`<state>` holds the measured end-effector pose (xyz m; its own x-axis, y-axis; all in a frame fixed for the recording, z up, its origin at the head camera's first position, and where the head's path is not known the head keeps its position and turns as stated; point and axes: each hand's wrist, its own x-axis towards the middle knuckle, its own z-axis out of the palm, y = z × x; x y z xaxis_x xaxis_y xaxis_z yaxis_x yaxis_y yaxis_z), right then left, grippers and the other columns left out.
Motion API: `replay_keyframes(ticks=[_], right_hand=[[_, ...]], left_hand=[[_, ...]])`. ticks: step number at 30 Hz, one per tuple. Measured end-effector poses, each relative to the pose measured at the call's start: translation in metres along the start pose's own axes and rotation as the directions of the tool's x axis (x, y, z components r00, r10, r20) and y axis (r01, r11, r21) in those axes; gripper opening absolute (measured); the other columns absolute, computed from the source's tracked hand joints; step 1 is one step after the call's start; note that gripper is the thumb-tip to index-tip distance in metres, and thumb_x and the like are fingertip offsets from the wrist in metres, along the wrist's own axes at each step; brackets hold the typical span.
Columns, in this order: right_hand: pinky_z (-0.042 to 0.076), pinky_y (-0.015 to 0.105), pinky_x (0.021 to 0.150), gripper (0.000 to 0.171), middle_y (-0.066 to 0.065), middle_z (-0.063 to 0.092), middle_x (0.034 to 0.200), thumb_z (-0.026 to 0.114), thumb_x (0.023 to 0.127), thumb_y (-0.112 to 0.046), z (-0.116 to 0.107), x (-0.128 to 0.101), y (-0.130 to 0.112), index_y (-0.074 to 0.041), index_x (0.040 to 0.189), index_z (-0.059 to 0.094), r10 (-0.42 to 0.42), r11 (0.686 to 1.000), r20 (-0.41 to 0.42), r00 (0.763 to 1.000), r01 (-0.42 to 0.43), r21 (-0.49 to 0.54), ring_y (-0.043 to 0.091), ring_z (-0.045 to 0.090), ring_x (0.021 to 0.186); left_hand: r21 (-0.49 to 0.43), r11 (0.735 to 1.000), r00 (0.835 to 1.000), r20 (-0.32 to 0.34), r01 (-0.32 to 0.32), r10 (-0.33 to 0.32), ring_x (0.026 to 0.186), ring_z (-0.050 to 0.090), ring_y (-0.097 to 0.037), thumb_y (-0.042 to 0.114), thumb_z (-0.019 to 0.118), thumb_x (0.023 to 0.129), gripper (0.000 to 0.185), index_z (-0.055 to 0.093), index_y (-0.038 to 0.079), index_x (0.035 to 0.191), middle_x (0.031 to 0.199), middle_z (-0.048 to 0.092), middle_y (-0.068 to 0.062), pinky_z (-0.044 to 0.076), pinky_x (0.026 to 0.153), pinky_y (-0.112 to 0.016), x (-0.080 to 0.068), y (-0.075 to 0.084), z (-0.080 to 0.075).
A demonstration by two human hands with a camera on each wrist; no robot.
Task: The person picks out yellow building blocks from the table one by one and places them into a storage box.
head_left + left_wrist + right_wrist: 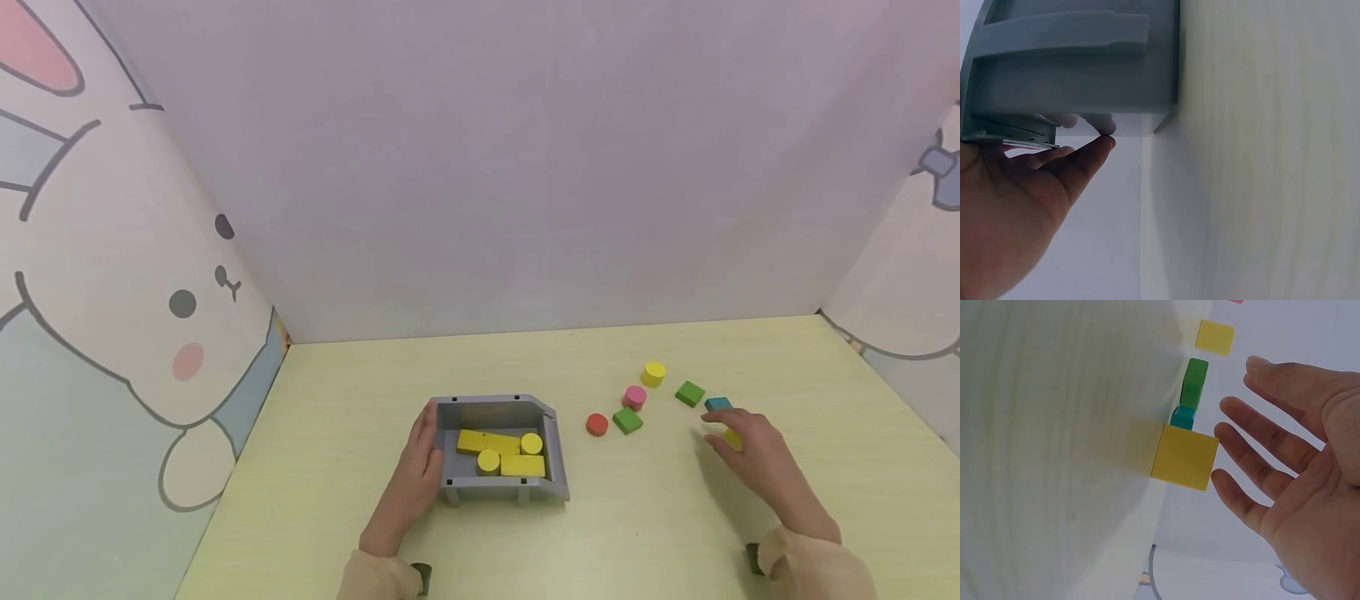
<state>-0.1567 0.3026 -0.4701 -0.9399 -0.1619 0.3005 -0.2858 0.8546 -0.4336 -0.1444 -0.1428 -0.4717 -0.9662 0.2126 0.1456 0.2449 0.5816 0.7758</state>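
A grey plastic bin holds two yellow rectangular blocks and two yellow cylinders. My left hand rests along the bin's left side, its fingers fairly straight; the left wrist view shows fingertips against the wall. On the right, my right hand hovers over a yellow block with fingers spread and loosely bent, holding nothing. From the head view this block is partly covered by the hand. Just beyond it lies a blue block.
Between bin and right hand lie a red disc, a pink cylinder, a green block and, farther back, a yellow cylinder. Another green block is near the blue one. Fabric walls border the pale wooden table.
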Motion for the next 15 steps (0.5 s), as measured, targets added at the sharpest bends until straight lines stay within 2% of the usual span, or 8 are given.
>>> replay_keyframes(ticks=[9,15], right_hand=[[0.040,0.058,0.076,0.026,0.029,0.062,0.102,0.068,0.073,0.005,-0.004,-0.003,0.009,0.005,0.099,0.063,-0.022,1.000,-0.039,0.999,0.022,-0.011,0.048,0.053,0.094],[0.040,0.059,0.077,0.028,0.030,0.060,0.105,0.068,0.073,0.006,-0.007,-0.005,0.013,0.006,0.100,0.063,0.011,1.000,-0.028,1.000,-0.011,-0.007,0.048,0.053,0.093]], left_hand=[[-0.004,1.000,1.000,-0.004,-0.005,0.005,0.141,0.011,-0.027,0.003,0.030,0.095,0.056,0.009,0.002,0.147,0.154,0.009,-0.014,0.018,0.112,-0.046,0.000,-0.001,0.000],[-0.009,1.000,1.000,-0.007,-0.011,0.011,0.141,0.012,-0.028,0.003,0.030,0.095,0.056,0.009,0.001,0.146,0.153,0.009,-0.015,0.018,0.112,-0.047,0.001,-0.001,0.001]])
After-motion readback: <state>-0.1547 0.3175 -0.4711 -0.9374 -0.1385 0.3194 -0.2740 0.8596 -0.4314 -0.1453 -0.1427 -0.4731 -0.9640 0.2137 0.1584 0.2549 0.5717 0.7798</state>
